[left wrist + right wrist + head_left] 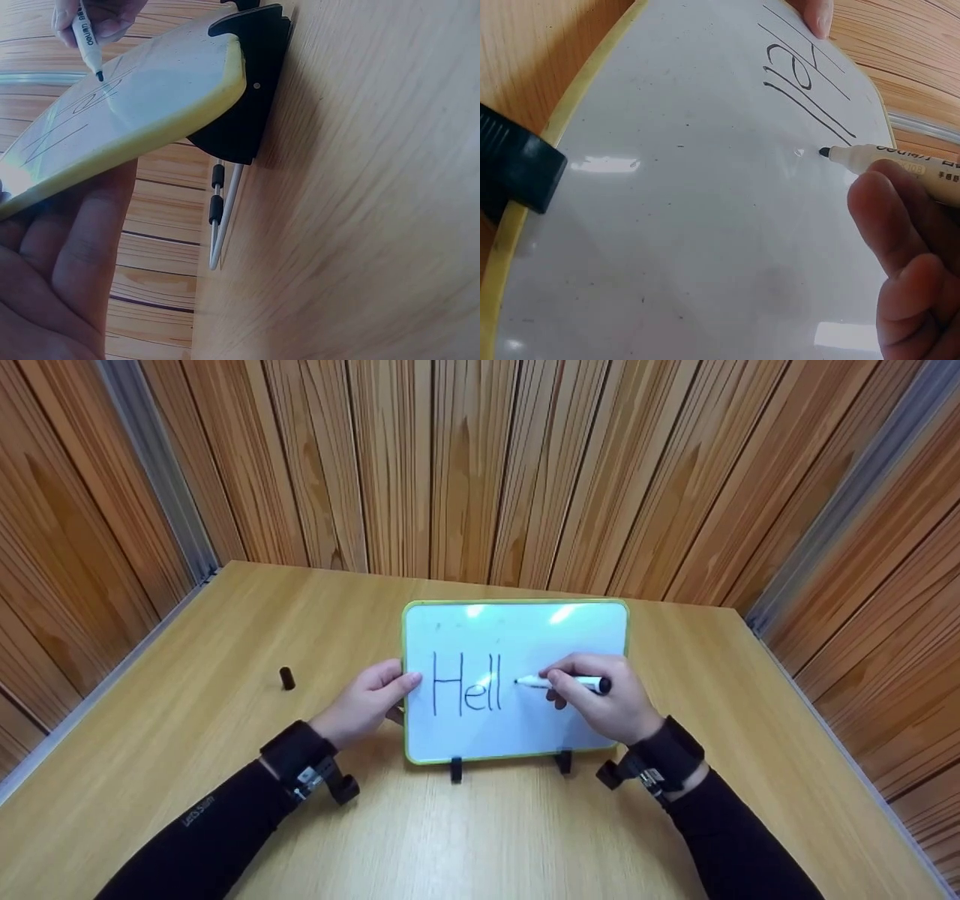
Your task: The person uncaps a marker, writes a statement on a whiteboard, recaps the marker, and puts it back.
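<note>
A small whiteboard (525, 735) with a yellow-green rim leans upright on a stand, and "Hell" is written on it in dark ink. My left hand (367, 697) grips its left edge, the thumb on the front face and the fingers behind. In my right hand (607, 701) I pinch a white marker (536, 682), its dark tip just right of the last letter. Whether the tip touches the board I cannot tell. In the right wrist view the uncapped marker (862, 157) points at the white surface beside the letters.
A dark marker cap (287, 678) stands on the wooden table (420, 840) left of the board. Black stand hooks (456, 769) hold the board's lower edge, and the left wrist view shows the stand's white wire leg (229, 217). Wood-panelled walls (465, 472) enclose the table.
</note>
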{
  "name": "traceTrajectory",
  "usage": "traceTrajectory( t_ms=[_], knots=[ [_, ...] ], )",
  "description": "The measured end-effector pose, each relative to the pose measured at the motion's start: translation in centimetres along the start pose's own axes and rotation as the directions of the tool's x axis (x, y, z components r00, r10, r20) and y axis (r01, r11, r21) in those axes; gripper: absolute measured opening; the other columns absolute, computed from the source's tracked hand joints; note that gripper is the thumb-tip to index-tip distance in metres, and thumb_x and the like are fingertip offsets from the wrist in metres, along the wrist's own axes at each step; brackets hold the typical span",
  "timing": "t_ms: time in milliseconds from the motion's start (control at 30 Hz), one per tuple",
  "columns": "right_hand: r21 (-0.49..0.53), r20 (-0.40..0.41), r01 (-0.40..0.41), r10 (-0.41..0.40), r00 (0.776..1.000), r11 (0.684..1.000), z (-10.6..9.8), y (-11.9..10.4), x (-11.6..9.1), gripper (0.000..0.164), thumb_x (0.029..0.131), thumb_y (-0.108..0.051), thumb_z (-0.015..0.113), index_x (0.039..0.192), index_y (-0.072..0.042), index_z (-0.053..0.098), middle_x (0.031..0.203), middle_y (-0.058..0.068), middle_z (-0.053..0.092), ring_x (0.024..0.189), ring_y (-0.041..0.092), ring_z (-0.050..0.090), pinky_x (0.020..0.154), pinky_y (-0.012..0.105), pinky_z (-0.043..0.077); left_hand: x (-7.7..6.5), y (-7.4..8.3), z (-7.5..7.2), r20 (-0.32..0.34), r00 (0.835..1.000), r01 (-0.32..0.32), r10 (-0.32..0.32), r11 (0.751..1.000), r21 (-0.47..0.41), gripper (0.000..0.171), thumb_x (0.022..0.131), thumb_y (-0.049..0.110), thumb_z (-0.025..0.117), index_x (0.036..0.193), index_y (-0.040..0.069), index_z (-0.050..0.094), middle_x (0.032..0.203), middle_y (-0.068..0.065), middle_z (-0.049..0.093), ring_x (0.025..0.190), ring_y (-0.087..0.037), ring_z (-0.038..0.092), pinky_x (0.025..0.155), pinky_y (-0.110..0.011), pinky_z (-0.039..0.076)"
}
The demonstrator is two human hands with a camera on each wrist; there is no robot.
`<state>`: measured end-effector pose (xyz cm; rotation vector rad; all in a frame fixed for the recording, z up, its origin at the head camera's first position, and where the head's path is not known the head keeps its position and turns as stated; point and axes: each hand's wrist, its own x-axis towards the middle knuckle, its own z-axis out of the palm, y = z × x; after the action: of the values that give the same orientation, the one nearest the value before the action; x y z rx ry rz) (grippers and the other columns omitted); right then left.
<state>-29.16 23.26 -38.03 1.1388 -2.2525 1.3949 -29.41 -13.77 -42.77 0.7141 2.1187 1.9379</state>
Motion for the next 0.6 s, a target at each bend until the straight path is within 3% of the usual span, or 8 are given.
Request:
traceTrajectory(
  t_ms=[233,600],
  knots=[
    [0.009,0.013,0.041,-0.041,0.999,0.999,0.35,0.08,0.06,0.016,0.106,0.008,0.068,0.108,0.003,0.083,0.087,0.011,0.08,0.07,0.025,0.073,0.065,0.021,0.058,0.07,-0.06,-0.02,-0.004,1.0,0.02,-0.02,1.0,0.005,0.044,0.121,0.021,0.048,0.151,-0.011,0.055,0.135,-0.026,0.075,0.107,-0.029,0.08,0.08,-0.038,0.068],
    [0.002,0.067,0.02,-0.02,0.998,1.0,0.67,-0.07,-0.03,0.017,0.106,0.007,0.068,0.111,0.003,0.083,0.088,0.01,0.081,0.072,0.026,0.074,0.069,0.024,0.061,0.07,-0.11,0.05,-0.004,1.0,0.001,-0.001,1.0,0.008,0.045,0.121,0.019,0.048,0.149,-0.015,0.054,0.131,-0.029,0.075,0.104,-0.028,0.08,0.079,-0.037,0.068]
  ],
)
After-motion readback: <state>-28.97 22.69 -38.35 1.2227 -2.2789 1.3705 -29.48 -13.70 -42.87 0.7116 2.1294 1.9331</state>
